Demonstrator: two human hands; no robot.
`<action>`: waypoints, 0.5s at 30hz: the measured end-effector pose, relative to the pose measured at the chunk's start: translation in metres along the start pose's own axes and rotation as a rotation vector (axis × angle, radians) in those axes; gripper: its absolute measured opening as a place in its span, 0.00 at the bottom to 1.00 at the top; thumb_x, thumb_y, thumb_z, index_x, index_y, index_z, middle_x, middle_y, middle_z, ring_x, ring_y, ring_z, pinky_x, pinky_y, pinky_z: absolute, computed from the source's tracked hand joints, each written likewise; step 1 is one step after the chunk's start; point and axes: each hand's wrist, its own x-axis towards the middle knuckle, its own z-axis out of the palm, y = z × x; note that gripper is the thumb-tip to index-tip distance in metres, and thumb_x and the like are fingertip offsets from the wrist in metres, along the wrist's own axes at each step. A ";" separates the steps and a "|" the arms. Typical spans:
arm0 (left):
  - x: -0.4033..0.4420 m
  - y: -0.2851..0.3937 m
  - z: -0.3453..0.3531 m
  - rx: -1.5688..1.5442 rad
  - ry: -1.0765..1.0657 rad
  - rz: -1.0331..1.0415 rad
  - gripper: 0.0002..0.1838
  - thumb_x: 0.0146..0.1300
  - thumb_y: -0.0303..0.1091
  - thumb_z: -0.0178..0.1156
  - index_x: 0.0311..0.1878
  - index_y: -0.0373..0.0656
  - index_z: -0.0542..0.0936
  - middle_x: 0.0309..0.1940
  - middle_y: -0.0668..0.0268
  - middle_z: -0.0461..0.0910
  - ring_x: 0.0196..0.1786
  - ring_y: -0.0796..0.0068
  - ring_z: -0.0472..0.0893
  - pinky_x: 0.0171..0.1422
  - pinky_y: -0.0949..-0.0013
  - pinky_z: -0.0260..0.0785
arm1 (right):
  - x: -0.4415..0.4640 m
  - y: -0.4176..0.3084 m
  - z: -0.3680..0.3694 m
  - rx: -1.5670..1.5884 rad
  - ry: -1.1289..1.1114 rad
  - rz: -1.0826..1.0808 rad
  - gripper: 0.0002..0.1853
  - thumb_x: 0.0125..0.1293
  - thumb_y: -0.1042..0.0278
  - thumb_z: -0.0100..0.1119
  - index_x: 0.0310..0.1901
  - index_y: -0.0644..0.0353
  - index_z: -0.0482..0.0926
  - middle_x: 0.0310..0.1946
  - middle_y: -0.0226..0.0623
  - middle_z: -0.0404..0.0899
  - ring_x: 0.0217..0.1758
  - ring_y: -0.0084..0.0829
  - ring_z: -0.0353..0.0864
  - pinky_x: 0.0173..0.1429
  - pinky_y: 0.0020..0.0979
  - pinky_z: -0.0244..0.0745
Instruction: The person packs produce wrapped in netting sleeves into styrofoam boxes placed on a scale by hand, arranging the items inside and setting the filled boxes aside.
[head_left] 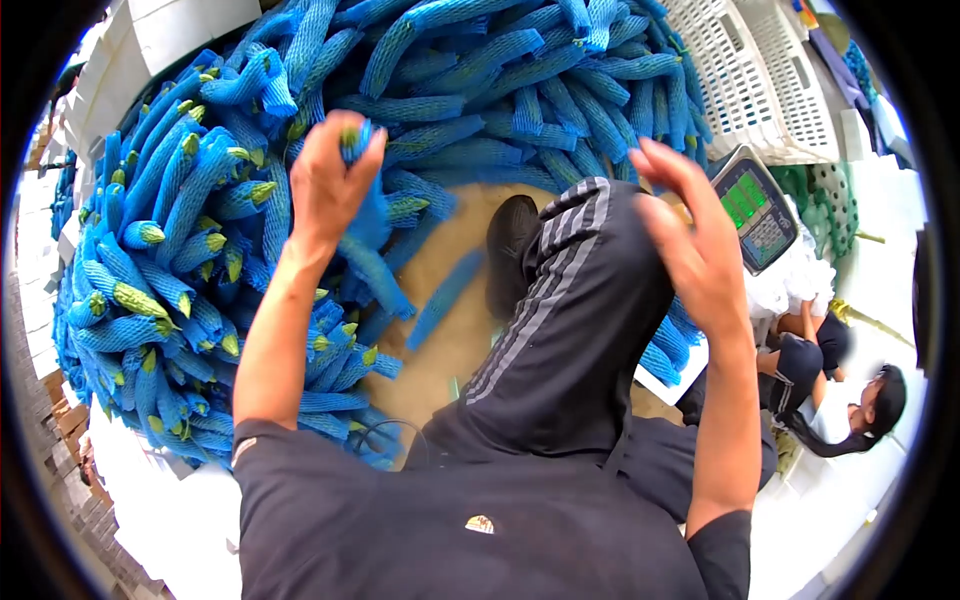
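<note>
My left hand [330, 185] is closed around the end of a long green vegetable in a blue foam net sleeve [356, 142]. Its lower part is blurred and overlaps the pile, so I cannot tell how far it hangs. Around that hand lies a big heap of net-sleeved vegetables [190, 200], many with green tips sticking out. Above my right knee, my right hand [695, 235] is raised with fingers apart and nothing in it. A single sleeved piece [445, 298] lies on the tan floor between the heap and my shoe.
A digital scale [752, 212] with a lit green display stands right of my right hand. Behind it are white plastic crates [745, 85]. More sleeved pieces lie in a white box [655, 375] beside my leg. Another person [835, 410] sits at the right, near white bags.
</note>
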 end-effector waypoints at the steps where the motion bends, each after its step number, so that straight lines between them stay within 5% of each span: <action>1: 0.024 0.029 -0.003 -0.212 0.028 -0.030 0.12 0.68 0.37 0.73 0.43 0.41 0.81 0.30 0.58 0.80 0.31 0.62 0.79 0.40 0.63 0.74 | 0.025 -0.013 0.013 -0.169 -0.040 -0.175 0.32 0.72 0.61 0.68 0.73 0.65 0.72 0.69 0.50 0.78 0.73 0.42 0.77 0.78 0.39 0.68; 2: 0.043 0.050 -0.006 -0.335 0.004 -0.040 0.11 0.74 0.37 0.69 0.49 0.39 0.83 0.35 0.70 0.83 0.37 0.83 0.79 0.40 0.71 0.75 | 0.044 -0.020 0.025 -0.257 -0.078 -0.282 0.37 0.69 0.52 0.72 0.73 0.65 0.72 0.70 0.53 0.77 0.75 0.48 0.74 0.79 0.43 0.67; 3: 0.064 0.076 -0.011 -0.373 0.024 0.016 0.13 0.76 0.40 0.67 0.52 0.39 0.84 0.36 0.70 0.85 0.37 0.83 0.79 0.40 0.72 0.74 | 0.058 -0.030 0.040 -0.287 -0.087 -0.365 0.43 0.66 0.46 0.74 0.75 0.65 0.70 0.72 0.54 0.74 0.76 0.50 0.73 0.80 0.42 0.66; 4: 0.082 0.102 -0.018 -0.311 -0.001 0.059 0.18 0.77 0.43 0.65 0.60 0.40 0.82 0.46 0.65 0.87 0.44 0.78 0.83 0.51 0.73 0.76 | 0.068 -0.037 0.053 -0.334 -0.058 -0.427 0.44 0.64 0.55 0.78 0.77 0.60 0.66 0.70 0.49 0.77 0.74 0.43 0.75 0.77 0.40 0.69; 5: 0.094 0.161 -0.026 -0.499 0.008 -0.069 0.31 0.76 0.58 0.57 0.65 0.37 0.76 0.50 0.61 0.84 0.48 0.72 0.84 0.59 0.68 0.75 | 0.076 -0.048 0.060 -0.278 -0.080 -0.271 0.43 0.63 0.56 0.79 0.75 0.59 0.68 0.67 0.49 0.79 0.70 0.43 0.78 0.73 0.41 0.72; 7: 0.111 0.181 -0.023 -1.149 -0.081 -0.175 0.43 0.77 0.72 0.46 0.69 0.35 0.71 0.50 0.57 0.82 0.51 0.66 0.84 0.63 0.66 0.74 | 0.093 -0.057 0.049 -0.174 0.018 -0.099 0.38 0.63 0.60 0.77 0.70 0.59 0.69 0.57 0.47 0.81 0.60 0.41 0.82 0.65 0.40 0.76; 8: 0.112 0.174 -0.014 -1.237 -0.123 -0.142 0.38 0.77 0.64 0.51 0.70 0.36 0.71 0.54 0.56 0.82 0.55 0.66 0.84 0.66 0.66 0.73 | 0.100 -0.049 0.038 -0.129 0.133 -0.078 0.34 0.64 0.64 0.73 0.68 0.61 0.67 0.52 0.45 0.82 0.53 0.39 0.83 0.60 0.39 0.78; 9: 0.111 0.141 0.002 -1.140 -0.153 -0.067 0.34 0.77 0.57 0.55 0.71 0.38 0.72 0.57 0.56 0.82 0.58 0.66 0.83 0.70 0.65 0.71 | 0.111 -0.003 0.026 -0.106 0.265 -0.443 0.32 0.63 0.66 0.72 0.66 0.63 0.68 0.48 0.43 0.82 0.49 0.38 0.82 0.56 0.38 0.78; 10: 0.107 0.092 0.027 -0.965 -0.170 -0.016 0.31 0.77 0.50 0.60 0.73 0.39 0.72 0.60 0.55 0.82 0.62 0.66 0.82 0.73 0.65 0.69 | 0.100 -0.001 0.006 -0.118 0.246 -0.238 0.33 0.62 0.67 0.73 0.66 0.63 0.68 0.53 0.45 0.80 0.55 0.37 0.79 0.61 0.40 0.76; 11: 0.094 0.039 0.059 -0.808 -0.199 -0.047 0.29 0.76 0.42 0.65 0.74 0.40 0.72 0.63 0.55 0.81 0.66 0.66 0.81 0.76 0.65 0.68 | 0.093 0.019 -0.018 -0.302 0.258 -0.311 0.35 0.62 0.67 0.73 0.68 0.64 0.67 0.55 0.46 0.79 0.59 0.37 0.77 0.63 0.41 0.74; 12: 0.065 -0.012 0.097 -0.497 -0.310 -0.158 0.29 0.76 0.41 0.66 0.73 0.38 0.72 0.63 0.54 0.81 0.67 0.65 0.80 0.77 0.64 0.67 | 0.077 0.043 -0.047 -0.505 0.255 -0.371 0.36 0.63 0.67 0.73 0.69 0.64 0.66 0.57 0.47 0.77 0.62 0.37 0.75 0.66 0.42 0.73; 13: 0.022 -0.078 0.142 -0.424 -0.365 -0.182 0.32 0.69 0.42 0.71 0.70 0.35 0.75 0.62 0.54 0.81 0.64 0.61 0.81 0.71 0.63 0.72 | 0.055 0.057 -0.062 -0.471 0.217 -0.291 0.36 0.61 0.58 0.81 0.68 0.54 0.72 0.57 0.48 0.82 0.57 0.46 0.83 0.63 0.43 0.79; 15: -0.066 -0.161 0.167 0.169 -0.555 -0.021 0.39 0.64 0.47 0.73 0.72 0.34 0.73 0.62 0.45 0.80 0.66 0.47 0.79 0.73 0.53 0.71 | 0.010 0.103 -0.088 -0.625 0.173 -0.184 0.36 0.61 0.65 0.76 0.67 0.55 0.67 0.53 0.50 0.81 0.57 0.53 0.84 0.62 0.44 0.79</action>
